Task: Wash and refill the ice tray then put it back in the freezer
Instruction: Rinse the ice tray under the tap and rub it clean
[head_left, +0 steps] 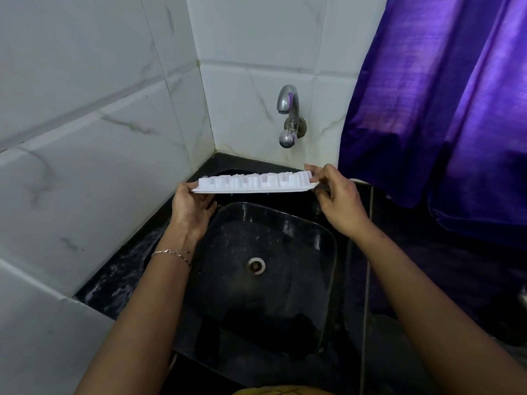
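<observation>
White ice tray (253, 182) held level above the far edge of the black sink (322, 252), below the wall tap (288, 115). Left hand (192, 206) pinching its left end, right hand (339, 199) pinching its right end.

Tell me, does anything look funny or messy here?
Nothing is broken or spilled. The white ice tray is held upside down over the black sink by the left hand and right hand. The tap shows no water running.
</observation>
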